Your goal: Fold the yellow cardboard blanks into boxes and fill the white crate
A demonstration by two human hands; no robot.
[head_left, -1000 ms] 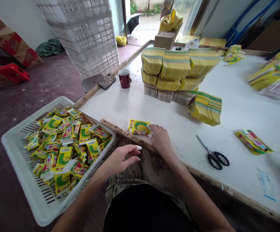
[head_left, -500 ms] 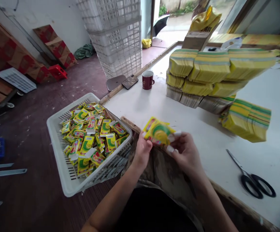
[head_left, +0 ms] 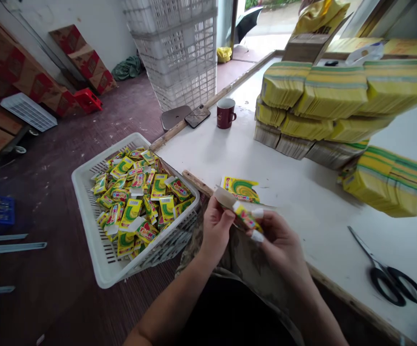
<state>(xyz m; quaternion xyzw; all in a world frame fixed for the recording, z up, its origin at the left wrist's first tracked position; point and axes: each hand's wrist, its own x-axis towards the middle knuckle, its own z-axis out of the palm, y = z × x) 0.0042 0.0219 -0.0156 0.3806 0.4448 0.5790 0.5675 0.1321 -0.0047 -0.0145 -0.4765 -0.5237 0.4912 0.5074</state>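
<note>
Between my two hands is a small yellow-and-green printed carton [head_left: 245, 217], turned so that its pale inner side and a narrow printed side show. My left hand [head_left: 217, 228] pinches its left end between thumb and fingers. At the right end, my right hand [head_left: 278, 235] grips it, with white wrappings on the fingertips. Just beyond, a flat yellow-green carton piece [head_left: 240, 188] lies on the white table [head_left: 203, 151] near its edge. To the left, a white plastic basket [head_left: 92, 257] holds many small cartons [head_left: 131, 214] of the same print.
Bundled yellow flat cartons [head_left: 334, 93] stand stacked on the table, with another bundle [head_left: 386, 180] in front. Scissors [head_left: 385, 271] lie at the right. A maroon mug [head_left: 226, 114] and a phone [head_left: 197, 116] sit near the far left edge. White crates [head_left: 179, 57] rise behind.
The carton in my hands has turned from its broad printed face to its side and pale inside. A flat carton piece now shows on the table behind it. The view has shifted slightly.
</note>
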